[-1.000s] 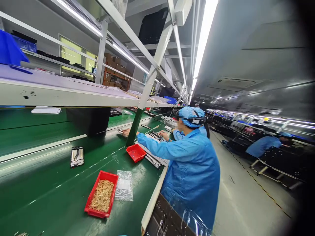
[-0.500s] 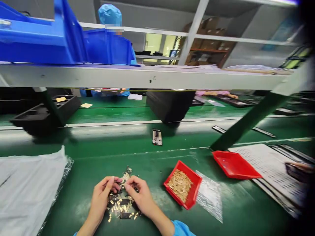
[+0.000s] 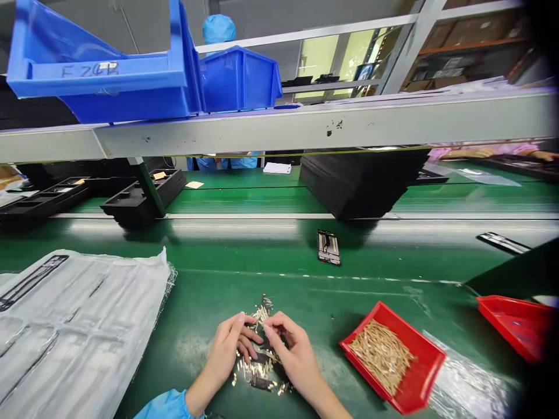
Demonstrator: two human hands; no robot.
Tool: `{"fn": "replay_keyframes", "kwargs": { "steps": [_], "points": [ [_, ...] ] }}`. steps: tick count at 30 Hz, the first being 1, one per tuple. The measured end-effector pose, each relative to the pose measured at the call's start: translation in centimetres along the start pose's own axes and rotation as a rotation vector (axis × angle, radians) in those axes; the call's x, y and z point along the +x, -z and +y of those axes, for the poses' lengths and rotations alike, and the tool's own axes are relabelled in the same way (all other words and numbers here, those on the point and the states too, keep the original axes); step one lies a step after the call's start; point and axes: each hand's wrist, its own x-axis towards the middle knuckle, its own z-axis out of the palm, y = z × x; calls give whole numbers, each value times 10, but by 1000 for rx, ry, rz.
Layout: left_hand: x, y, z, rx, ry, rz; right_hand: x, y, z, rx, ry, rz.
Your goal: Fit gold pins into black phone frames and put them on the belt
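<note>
Holds left hand (image 3: 229,343) and right hand (image 3: 297,352) close together, fingers bent inward, with fingertips just beside one another. Cannot tell from this angle about any piece pinched in either hand. Has directly beneath and between the hands a loose scatter of small tan pieces (image 3: 257,369), mixed with dark pieces (image 3: 262,384), partly covered by the fingers and reaching a little beyond the fingertips on the green work surface (image 3: 198,302). Wears a blue sleeve (image 3: 168,405) just behind the left wrist. Has near the right hand, on its outer side, a red tray (image 3: 421,381), set at an angle and partly filled with slender tan pieces (image 3: 382,355); past it, a clear plastic bag (image 3: 469,384), then a second red tray (image 3: 510,320). Has outward from the left hand a large white sheet (image 3: 109,331) with thin dark strips on top. Faces, beyond the fingertips and slightly to the right, a flat dark-edged part (image 3: 328,247), with a large black block (image 3: 358,183) farther back. Has above and beyond both hands a pale shelf (image 3: 279,131) with blue bins (image 3: 242,78) toward the left.
</note>
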Motion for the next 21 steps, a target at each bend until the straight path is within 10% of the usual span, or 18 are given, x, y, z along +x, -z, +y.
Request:
{"fn": "replay_keyframes", "kwargs": {
  "steps": [6, 21],
  "points": [
    [-3, -3, 10, -170, 72, -90, -1, -1, -4, -110, 108, -49],
    [9, 13, 19, -298, -111, 317, -1, 9, -14, -326, 353, -29]
  ]
}}
